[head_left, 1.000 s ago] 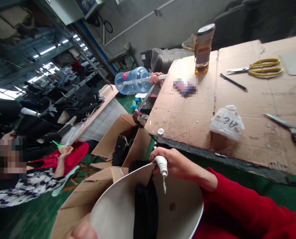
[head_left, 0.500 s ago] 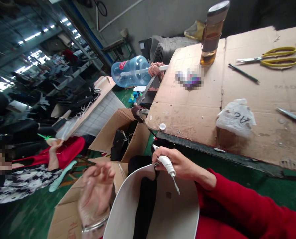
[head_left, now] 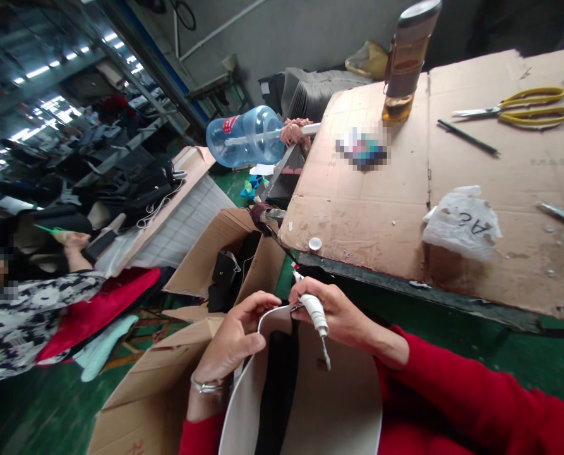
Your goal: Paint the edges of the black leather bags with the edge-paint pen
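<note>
A large curved pale panel (head_left: 338,398) with a black strip (head_left: 276,385) inside stands upright in front of me. My right hand (head_left: 336,313) is closed around a white wrapped tool (head_left: 314,311) with a thin tip pointing down, and its fingers also touch the panel's top edge. At the panel's upper left edge is my left hand (head_left: 244,335), a metal bracelet on its wrist. Its thumb and fingers are apart around that edge, the fingertips partly behind it; no firm grip shows.
The cardboard-covered table (head_left: 367,221) holds scissors (head_left: 523,110), a pen (head_left: 468,138), a bottle (head_left: 405,69), a plastic bag (head_left: 464,224) and a small white cap (head_left: 314,244). Open cardboard boxes (head_left: 153,379) stand left. A person in patterned sleeves (head_left: 40,306) is at far left.
My left hand has moved up and right to the panel's edge. My right hand stays near the top edge with the white tool. The other person's arm has moved left.
</note>
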`<state>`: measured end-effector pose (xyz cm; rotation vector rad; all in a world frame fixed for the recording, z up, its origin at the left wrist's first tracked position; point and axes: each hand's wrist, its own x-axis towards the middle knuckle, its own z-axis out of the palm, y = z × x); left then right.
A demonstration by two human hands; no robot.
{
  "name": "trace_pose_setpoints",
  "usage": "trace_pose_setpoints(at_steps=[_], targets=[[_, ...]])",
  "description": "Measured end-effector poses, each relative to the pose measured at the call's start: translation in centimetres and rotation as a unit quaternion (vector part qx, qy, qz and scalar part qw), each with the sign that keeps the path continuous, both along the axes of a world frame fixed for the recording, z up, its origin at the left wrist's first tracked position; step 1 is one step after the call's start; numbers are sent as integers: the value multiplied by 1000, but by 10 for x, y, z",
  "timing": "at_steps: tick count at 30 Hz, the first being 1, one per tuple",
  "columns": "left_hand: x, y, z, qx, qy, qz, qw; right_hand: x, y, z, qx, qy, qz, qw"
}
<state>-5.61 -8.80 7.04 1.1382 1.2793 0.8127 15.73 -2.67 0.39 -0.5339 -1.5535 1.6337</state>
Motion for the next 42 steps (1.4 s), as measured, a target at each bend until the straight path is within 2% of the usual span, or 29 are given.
trace_pose_setpoints(at_steps=[3,5,11,17,22,26,30,34,38,42], targets=[[15,6,-10,-2,131,54,990,-9,-3,-5,10,-3,-25,1000],[24,10,-15,9,177,71,982,-14,-5,-8,16,-2,-42,999],[27,10,-17,-44,83,47,994,-19,-5,-12,30,-9,-72,997],[34,9,-20,-30,72,97,992,-19,-3,-12,35,13,-153,988],[33,11,-27,-42,93,139,985,-12,2,-14,64,23,-140,988],[33,15,-30,-45,92,163,981,11,20,-13,66,30,-155,985],[45,29,-32,-50,52,193,979,40,52,-4,93,-50,-187,977],[62,55,-38,-40,11,207,977,47,77,-1,110,-112,-255,954],[75,78,-50,-33,-4,197,980,39,83,-12,71,-127,-288,947],[77,85,-58,-27,25,172,984,36,81,-21,81,-149,-295,940]])
